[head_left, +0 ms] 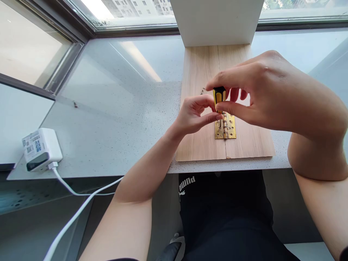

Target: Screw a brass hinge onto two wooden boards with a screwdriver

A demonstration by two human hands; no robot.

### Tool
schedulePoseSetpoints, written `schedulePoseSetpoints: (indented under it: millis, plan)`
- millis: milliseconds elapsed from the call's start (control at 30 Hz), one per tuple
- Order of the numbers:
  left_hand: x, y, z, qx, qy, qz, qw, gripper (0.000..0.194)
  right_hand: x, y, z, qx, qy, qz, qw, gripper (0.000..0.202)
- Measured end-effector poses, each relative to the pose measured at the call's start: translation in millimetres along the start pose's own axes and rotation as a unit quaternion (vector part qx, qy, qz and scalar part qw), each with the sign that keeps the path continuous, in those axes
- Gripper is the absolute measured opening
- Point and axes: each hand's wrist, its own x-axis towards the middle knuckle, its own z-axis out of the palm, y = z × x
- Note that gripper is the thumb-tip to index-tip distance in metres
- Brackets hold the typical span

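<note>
A yellow and black screwdriver (219, 96) stands nearly upright over a brass-coloured hinge (231, 127), its shaft pointing down at the left leaf. My right hand (261, 88) grips the top of the handle between thumb and index finger, the other fingers curled behind. Lower down, my left hand (197, 114) pinches the screwdriver near the base of its handle with thumb and index finger. The hinge lies open across the seam between two light wooden boards (199, 148). Where the screwdriver tip meets the hinge is hard to make out. Small screws (202, 91) lie beyond my left hand.
A white panel (217, 21) rises at the boards' far end. Beneath everything is a speckled white counter (122, 119), bordered by windows. At the left sits a white power adapter (42, 148) with a white cable (73, 206) trailing toward me. A small dark speck (75, 104) lies on the counter.
</note>
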Motion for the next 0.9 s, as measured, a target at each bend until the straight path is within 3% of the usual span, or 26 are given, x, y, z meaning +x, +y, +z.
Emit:
schedulePoseSetpoints:
  millis: [100,267,400,467,600,667,800,900]
  plan:
    - [0.8,-2.8,-0.8,-0.015,0.004,0.022,1.000,0.059,-0.2,1.9,0.0,0.017,0.015,-0.014,1.000,0.021]
    - [0.9,-0.1,-0.9,-0.018,-0.012,-0.004,1.000,0.047,-0.6,-0.6,-6.3,-0.007,0.016,-0.024,1.000,0.031]
    - [-0.5,-1.1,2.1,-0.052,-0.013,0.033,0.998,0.056,1.2,-4.8,-6.1,-0.005,0.024,-0.017,1.000,0.026]
    - [1.3,-5.1,7.2,-0.083,-0.011,0.069,0.994,0.057,2.7,-5.7,-2.2,0.000,0.048,0.001,0.999,0.023]
    - [9.3,-15.7,17.6,-0.157,0.005,0.200,0.967,0.047,5.8,-4.0,7.3,-0.007,0.076,0.023,0.997,0.037]
    - [12.1,-18.2,18.4,-0.154,0.014,0.221,0.963,0.042,6.0,-1.5,8.6,-0.012,0.068,0.008,0.998,0.037]
    - [12.6,-16.1,14.0,-0.133,0.007,0.244,0.961,0.032,2.7,2.0,1.6,0.033,0.059,-0.068,0.995,0.018]
    - [11.9,-14.0,13.2,-0.126,-0.003,0.244,0.962,0.030,0.7,0.1,-4.1,0.039,0.057,-0.103,0.992,0.027]
